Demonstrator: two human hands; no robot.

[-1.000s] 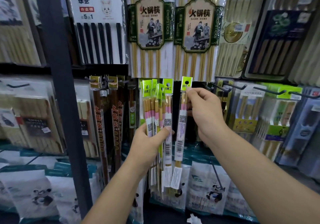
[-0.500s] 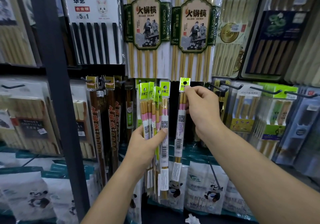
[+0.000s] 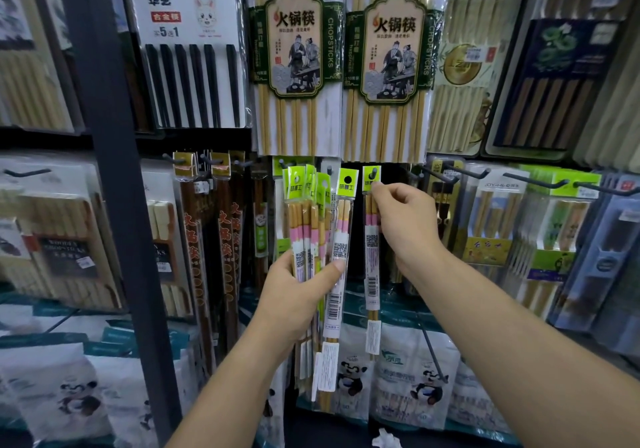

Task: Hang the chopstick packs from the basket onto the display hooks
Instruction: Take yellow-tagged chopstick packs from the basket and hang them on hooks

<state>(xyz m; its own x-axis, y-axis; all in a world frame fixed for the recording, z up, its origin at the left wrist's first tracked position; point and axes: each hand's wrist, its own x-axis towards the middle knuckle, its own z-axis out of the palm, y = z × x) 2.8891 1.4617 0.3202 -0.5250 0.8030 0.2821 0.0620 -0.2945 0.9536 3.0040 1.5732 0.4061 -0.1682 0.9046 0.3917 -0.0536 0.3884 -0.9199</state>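
My left hand (image 3: 299,292) grips a bundle of several chopstick packs (image 3: 320,240), each with a lime-green header card and pink-banded sticks, held upright in front of the shelf. My right hand (image 3: 398,222) pinches the green header of a single chopstick pack (image 3: 371,250). The hole in that header sits over the tip of a dark display hook (image 3: 374,172), and the pack hangs straight down from it. The basket is out of view.
A dark vertical shelf post (image 3: 114,188) stands at the left. Large bamboo chopstick packs (image 3: 294,67) hang above. More dark hooks (image 3: 533,179) with green-carded packs stick out to the right. Panda-printed bags (image 3: 412,375) line the shelf below.
My right hand has carried the single pack up and to the right, and its header hole now sits over the hook tip. My left hand has kept its bundle nearly still.
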